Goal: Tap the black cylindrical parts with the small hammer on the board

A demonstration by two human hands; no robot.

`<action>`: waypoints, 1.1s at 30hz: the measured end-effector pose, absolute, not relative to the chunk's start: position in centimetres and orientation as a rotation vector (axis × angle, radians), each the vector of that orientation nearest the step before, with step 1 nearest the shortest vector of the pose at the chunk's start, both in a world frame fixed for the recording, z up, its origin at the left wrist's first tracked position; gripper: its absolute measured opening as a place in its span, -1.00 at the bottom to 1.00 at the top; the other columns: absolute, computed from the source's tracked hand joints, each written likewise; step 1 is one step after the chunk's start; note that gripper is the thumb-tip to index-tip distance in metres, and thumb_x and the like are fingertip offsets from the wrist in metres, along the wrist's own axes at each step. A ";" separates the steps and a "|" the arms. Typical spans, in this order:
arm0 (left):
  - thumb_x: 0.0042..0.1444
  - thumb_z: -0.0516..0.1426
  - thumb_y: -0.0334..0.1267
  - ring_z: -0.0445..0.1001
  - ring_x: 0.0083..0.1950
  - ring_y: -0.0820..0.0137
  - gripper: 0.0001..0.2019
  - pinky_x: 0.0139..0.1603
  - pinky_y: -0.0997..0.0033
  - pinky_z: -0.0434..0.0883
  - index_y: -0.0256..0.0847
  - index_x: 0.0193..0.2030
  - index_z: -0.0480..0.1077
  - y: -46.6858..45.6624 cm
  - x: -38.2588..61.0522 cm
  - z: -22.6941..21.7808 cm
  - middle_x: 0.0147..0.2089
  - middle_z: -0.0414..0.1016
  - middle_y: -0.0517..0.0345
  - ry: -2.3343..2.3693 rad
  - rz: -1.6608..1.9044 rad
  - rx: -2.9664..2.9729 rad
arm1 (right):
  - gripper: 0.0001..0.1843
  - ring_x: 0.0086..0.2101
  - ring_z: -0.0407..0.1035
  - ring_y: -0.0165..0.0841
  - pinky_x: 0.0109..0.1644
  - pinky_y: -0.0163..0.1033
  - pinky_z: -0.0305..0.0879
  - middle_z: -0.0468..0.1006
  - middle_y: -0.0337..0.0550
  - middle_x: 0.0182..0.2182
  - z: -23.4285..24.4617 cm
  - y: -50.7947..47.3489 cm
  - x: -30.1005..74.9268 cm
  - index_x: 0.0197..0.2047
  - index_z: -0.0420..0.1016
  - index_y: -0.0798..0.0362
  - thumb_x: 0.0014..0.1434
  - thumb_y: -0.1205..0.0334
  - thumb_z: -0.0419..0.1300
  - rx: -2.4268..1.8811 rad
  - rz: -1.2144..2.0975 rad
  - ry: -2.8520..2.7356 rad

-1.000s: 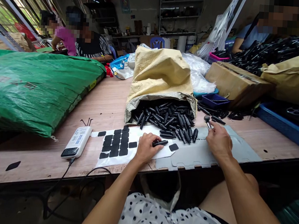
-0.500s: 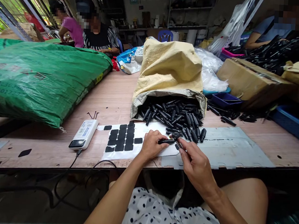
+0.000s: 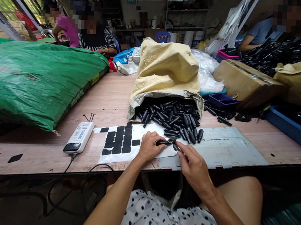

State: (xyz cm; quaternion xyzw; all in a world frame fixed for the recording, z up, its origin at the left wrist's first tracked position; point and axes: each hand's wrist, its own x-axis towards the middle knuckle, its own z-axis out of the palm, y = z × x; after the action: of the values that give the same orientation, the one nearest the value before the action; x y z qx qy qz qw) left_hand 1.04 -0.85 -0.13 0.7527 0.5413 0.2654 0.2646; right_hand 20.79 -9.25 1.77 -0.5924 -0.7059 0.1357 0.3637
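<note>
My left hand is closed around a black cylindrical part, held nearly level over the white sheet. At its right end sits a small round black piece; whether the two are joined I cannot tell. My right hand pinches a thin dark tool, its tip close to the round piece. The tool's exact kind is not clear. Beside my left hand, a white backing sheet carries several rows of black rounded-square stickers. Similar black cylindrical parts lie just beyond my hands.
A tan sack spills more black parts onto the table. A green sack and a white power bank with a cable are at left. A grey plate, cardboard box and blue tray are at right. Co-workers sit beyond.
The whole view has shifted, so the table and things on it appear a little further left. Both hands keep nearly the same hold on the black part and the thin tool.
</note>
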 end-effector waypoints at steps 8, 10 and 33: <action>0.05 0.39 -0.17 0.39 0.00 0.18 -0.78 0.07 0.16 0.27 -0.05 -0.14 0.61 -1.1 1.0 0.3 -0.18 0.57 0.17 1.436 0.733 2.075 | -0.47 -0.17 0.45 -0.22 -0.10 -0.15 0.33 0.56 -0.02 -0.02 3.2 -4.0 29.7 0.31 0.48 -0.09 0.30 0.19 0.06 -2.118 -0.044 -1.438; 0.09 0.37 -0.17 0.39 0.00 0.19 -0.82 0.05 0.17 0.26 -0.05 -0.15 0.60 -1.1 1.0 0.4 -0.20 0.56 0.17 1.441 0.718 2.087 | -0.45 -0.18 0.43 -0.21 -0.17 -0.15 0.27 0.53 0.03 -0.01 2.8 -2.2 31.4 0.30 0.49 -0.07 0.29 0.25 0.03 -2.312 -0.049 -1.380; 0.10 0.31 -0.07 0.54 -0.36 0.21 -0.83 -0.35 0.23 0.36 0.05 -0.16 0.62 -13.0 1.3 -4.5 -0.38 0.57 0.16 1.105 0.166 1.811 | -0.56 -0.15 0.30 -0.14 -0.24 -0.15 0.05 0.42 0.10 -0.13 -2.1 0.6 30.6 0.22 0.47 0.05 0.34 0.28 0.03 -2.303 -0.526 -1.563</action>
State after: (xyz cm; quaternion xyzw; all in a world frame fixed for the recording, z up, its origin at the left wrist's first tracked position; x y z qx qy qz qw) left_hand 1.29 -13.00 -4.52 0.7440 0.4540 0.0683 0.4855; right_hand 30.58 0.55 -2.06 -0.8034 -0.5452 -0.1834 0.1541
